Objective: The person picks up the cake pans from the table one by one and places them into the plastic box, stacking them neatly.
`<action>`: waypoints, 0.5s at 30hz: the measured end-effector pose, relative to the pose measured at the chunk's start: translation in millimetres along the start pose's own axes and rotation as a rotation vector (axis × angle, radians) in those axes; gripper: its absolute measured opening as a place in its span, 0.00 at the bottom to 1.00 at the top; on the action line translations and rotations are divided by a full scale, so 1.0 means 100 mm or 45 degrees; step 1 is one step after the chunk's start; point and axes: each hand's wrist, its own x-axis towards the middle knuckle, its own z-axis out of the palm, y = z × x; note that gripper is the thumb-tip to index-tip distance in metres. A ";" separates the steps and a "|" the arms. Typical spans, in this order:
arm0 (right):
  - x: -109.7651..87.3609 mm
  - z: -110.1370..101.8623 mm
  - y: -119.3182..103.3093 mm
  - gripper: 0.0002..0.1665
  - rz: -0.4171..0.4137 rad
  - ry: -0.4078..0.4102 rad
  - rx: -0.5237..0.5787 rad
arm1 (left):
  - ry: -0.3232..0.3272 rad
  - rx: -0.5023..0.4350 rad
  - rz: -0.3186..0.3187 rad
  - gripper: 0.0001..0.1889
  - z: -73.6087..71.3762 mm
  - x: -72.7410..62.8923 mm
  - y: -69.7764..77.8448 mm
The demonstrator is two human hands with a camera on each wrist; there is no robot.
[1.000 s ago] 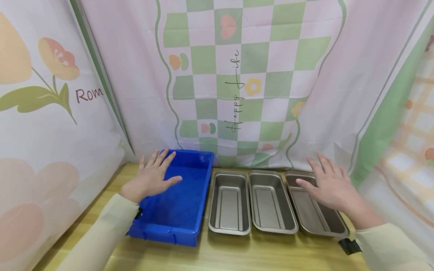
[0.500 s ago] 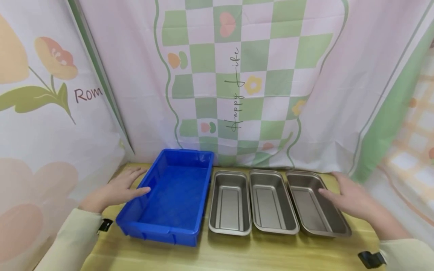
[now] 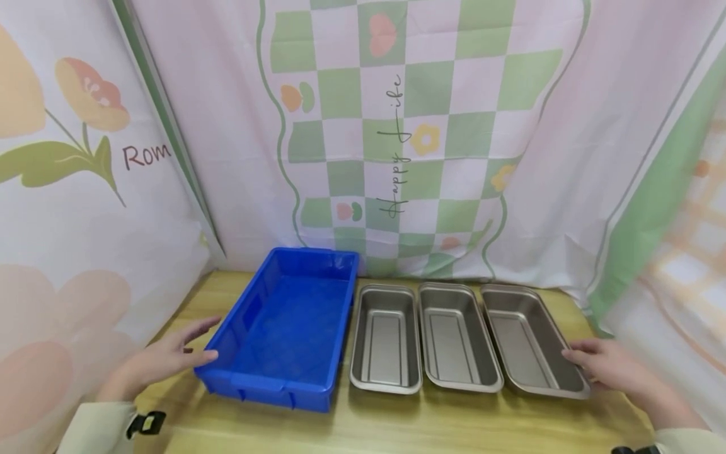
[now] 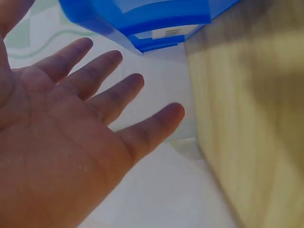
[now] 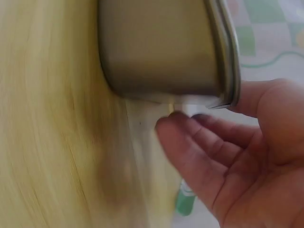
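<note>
A blue plastic tray [image 3: 292, 328] lies on a pale wood-grain table [image 3: 397, 432], and to its right stand three metal loaf pans in a row: the left loaf pan [image 3: 387, 347], the middle loaf pan [image 3: 460, 343] and the right loaf pan [image 3: 524, 343]. All are upright with their open tops facing up and their long sides running away from the person. The pans sit side by side, rims close together, and the near ends of the middle and right ones lie further right than their far ends.

The two hands are well apart. The left hand [image 3: 161, 366] is at the near left corner of the tray, palm facing it, with straight, spread fingers; the wrist view shows a gap between those fingers and the blue wall, though whether the thumb touches the rim cannot be told. A white label [image 4: 174, 32] shows on the tray's underside or outer wall.

The right hand [image 3: 615, 366] is at the right pan's outer long side, near the front end. Its thumb reaches over the rim while the other fingers, loosely extended, lie outside the wall. Whether it presses on the metal is unclear.

Pale sleeves [image 3: 96, 425] cover both forearms. Behind the table hangs a cloth backdrop [image 3: 420, 82] with green and white checks, flowers, hearts and the words "Happy Life".
</note>
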 end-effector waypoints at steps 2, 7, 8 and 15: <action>0.01 0.01 0.04 0.36 -0.005 0.013 0.041 | -0.007 -0.078 0.010 0.35 0.03 -0.04 -0.06; 0.01 0.02 0.08 0.30 -0.019 0.034 0.110 | -0.014 -0.256 0.044 0.34 0.13 -0.07 -0.17; 0.01 0.02 0.08 0.29 -0.025 0.026 0.129 | -0.011 -0.274 0.041 0.33 0.14 -0.08 -0.19; 0.04 -0.07 0.07 0.28 -0.088 -0.042 0.188 | -0.058 -0.385 0.071 0.33 0.15 -0.10 -0.34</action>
